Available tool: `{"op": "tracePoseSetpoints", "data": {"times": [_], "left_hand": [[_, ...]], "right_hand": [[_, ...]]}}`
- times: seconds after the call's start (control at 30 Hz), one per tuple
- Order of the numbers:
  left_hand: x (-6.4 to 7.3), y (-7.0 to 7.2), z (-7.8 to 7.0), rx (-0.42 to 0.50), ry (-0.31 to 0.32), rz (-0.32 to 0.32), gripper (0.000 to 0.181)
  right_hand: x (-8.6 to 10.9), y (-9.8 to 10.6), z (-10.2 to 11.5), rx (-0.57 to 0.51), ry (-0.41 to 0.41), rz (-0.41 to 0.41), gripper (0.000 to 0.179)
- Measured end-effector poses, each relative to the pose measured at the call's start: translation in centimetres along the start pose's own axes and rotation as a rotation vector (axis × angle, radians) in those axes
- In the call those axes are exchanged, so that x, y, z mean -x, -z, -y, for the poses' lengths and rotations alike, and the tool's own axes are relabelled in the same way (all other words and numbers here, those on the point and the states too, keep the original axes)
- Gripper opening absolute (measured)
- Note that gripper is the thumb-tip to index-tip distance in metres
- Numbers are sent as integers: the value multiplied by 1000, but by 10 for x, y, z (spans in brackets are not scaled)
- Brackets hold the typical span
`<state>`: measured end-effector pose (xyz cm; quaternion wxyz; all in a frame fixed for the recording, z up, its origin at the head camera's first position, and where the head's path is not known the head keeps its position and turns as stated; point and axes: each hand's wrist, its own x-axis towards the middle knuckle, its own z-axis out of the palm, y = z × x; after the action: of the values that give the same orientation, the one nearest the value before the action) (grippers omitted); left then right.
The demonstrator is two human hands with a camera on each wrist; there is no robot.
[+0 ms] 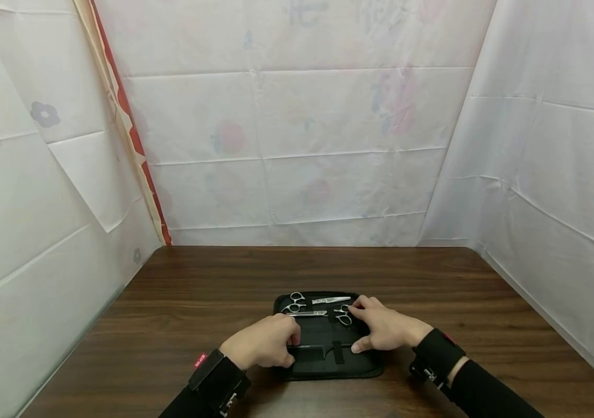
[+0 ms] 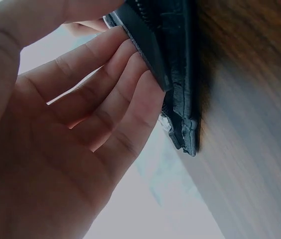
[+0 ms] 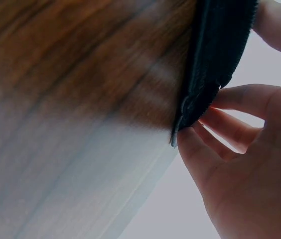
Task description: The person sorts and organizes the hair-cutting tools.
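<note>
An unfolded black zip case (image 1: 318, 368) lies on the table between my two hands. In its upper part are two pairs of silver scissors, one upper pair (image 1: 330, 300) and one lower pair (image 1: 310, 313). A dark comb (image 1: 310, 348) lies across the lower part, beside a black strap (image 1: 338, 352). My left hand (image 1: 265, 341) is at the case's left edge, its extended fingertips (image 2: 143, 82) against the black rim. On the opposite edge rests my right hand (image 1: 391, 326), thumb on the case's surface and nearly straight fingers (image 3: 195, 144) touching the zipped border.
The brown wooden table (image 1: 198, 278) stretches around the case. White printed sheets (image 1: 297, 145) hang behind the table and along both sides. A red-and-cream strip (image 1: 130, 128) runs down the back left corner.
</note>
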<state>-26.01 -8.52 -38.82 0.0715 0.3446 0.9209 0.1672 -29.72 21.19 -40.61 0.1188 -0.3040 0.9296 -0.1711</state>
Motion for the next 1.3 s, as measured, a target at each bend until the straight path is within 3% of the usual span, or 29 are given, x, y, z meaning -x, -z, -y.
{"op": "tracePoseSetpoints", "data": {"times": [0.67, 1.3], "left_hand": [[-5, -5, -3, -38, -28, -22, 15], [-7, -8, -2, -14, -40, -8, 14]], "right_hand": [[-2, -2, -2, 20, 14, -16, 88], [0, 0, 0, 9, 5, -8, 88]]}}
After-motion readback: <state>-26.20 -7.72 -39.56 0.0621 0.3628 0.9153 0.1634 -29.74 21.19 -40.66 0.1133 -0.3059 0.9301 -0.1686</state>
